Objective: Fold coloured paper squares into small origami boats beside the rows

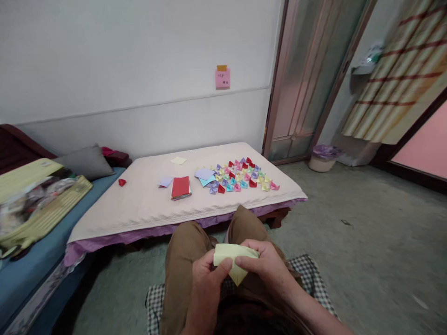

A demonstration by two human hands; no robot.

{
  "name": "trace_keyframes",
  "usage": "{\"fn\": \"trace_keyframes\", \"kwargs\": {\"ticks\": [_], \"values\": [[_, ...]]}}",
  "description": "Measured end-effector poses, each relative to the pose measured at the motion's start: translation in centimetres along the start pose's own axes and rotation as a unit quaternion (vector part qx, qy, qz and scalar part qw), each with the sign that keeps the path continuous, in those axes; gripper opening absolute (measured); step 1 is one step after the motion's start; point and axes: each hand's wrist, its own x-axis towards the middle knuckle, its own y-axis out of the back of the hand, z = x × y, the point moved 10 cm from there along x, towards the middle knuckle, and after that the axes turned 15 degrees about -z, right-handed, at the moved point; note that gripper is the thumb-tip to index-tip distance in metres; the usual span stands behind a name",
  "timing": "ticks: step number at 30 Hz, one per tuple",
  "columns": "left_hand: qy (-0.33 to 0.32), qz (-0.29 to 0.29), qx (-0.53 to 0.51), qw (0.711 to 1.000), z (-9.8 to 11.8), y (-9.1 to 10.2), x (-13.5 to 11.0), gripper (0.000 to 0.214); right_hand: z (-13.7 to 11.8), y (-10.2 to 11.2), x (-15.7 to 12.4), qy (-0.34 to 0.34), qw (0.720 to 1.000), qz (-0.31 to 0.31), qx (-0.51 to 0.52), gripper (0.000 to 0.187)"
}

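Above my lap I hold a pale yellow sheet of folding paper (237, 275), partly folded, with one corner pointing down toward me. My left hand (206, 279) grips its left side, thumb on the near face. On the right side, my right hand (267, 265) pinches it with the thumb laid across the front; the fingers behind the paper are mostly hidden. Beyond my knees, many small folded paper pieces (231, 175) in red, pink, yellow, blue and purple lie on the low table (146, 204). A stack of square paper with red on top (180, 187) sits left of them.
Loose purple and blue sheets (204, 174) lie beside the folded pieces. A cream sheet (179, 160) and a small red folded piece (122, 182) are farther left. A blue sofa (31, 274) with an open yellow case (66, 204) stands left. A lined bin (321, 163) stands at right.
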Motion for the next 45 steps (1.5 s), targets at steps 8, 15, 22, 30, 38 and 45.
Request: {"fn": "trace_keyframes", "kwargs": {"ticks": [8, 15, 22, 30, 38, 45], "values": [[-0.007, -0.018, -0.005, 1.0, 0.4, -0.5, -0.1, 0.025, -0.5, -0.7, 0.2, 0.006, 1.0, -0.024, 0.006, 0.015], [-0.013, -0.02, 0.002, 1.0, 0.4, -0.6, 0.1, 0.028, -0.5, -0.2, 0.1, 0.011, 0.999, 0.008, -0.033, 0.018], [0.01, -0.009, 0.077, 0.997, 0.8, -0.1, 0.2, 0.023, -0.5, -0.1, 0.0, 0.025, 0.999, -0.01, -0.033, 0.013], [0.036, -0.119, 0.109, 0.986, 0.4, -0.3, 1.7, 0.014, -0.8, -1.3, 0.4, 0.006, 0.99, -0.114, -0.087, 0.014], [0.045, -0.1, 0.123, 0.986, 0.0, 0.0, 1.7, 0.007, 0.1, -1.8, 0.6, -0.021, 0.988, -0.105, -0.115, 0.01], [-0.006, -0.02, 0.068, 0.997, -0.4, 0.8, 1.8, 0.013, 0.0, -2.1, 0.6, 0.001, 0.995, -0.091, -0.05, 0.012]]}}
